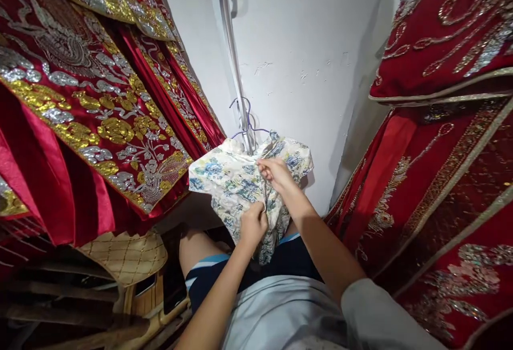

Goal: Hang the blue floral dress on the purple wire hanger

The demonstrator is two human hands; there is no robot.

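A white floral garment (224,173) with blue flowers hangs in front of me on a purple hanger (249,117). My left hand (253,224) is closed on the garment's front, low along its middle opening. Higher up, near the collar, my right hand (275,173) pinches the edge of the same opening. The two hands are apart, one above the other. Fine details of the cloth between my fingers are too small to make out.
Red embroidered costumes hang at the left (116,99) and at the right (433,168). Behind the garment are a metal pole (230,35) and a white wall (296,35). Wooden furniture (146,299) stands at the lower left.
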